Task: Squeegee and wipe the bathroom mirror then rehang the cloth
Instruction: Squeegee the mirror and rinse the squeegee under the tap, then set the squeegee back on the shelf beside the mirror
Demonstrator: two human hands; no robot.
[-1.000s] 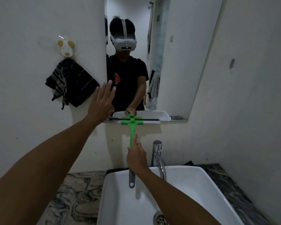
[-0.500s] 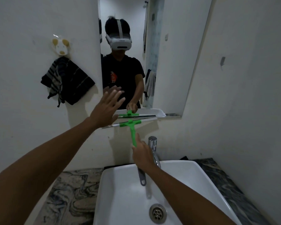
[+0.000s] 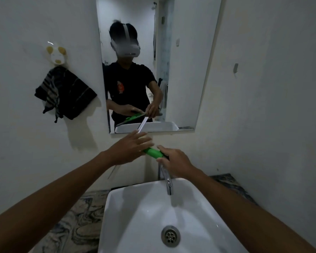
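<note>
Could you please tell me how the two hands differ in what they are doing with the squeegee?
The right hand is closed around the green handle of the squeegee; the left hand is flat, fingers spread, over the blade end. The right sits nearer the tap; the left nearer the mirror. Both are above the sink.

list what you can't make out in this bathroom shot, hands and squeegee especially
- Squeegee: head view shows only a green handle section; the left hand covers the blade end.
- Right hand: seen from behind, so its grip on the handle is hidden.
- Cloth: too dim to tell how it hangs from the hook.
- Mirror: top edge cut off.
</note>
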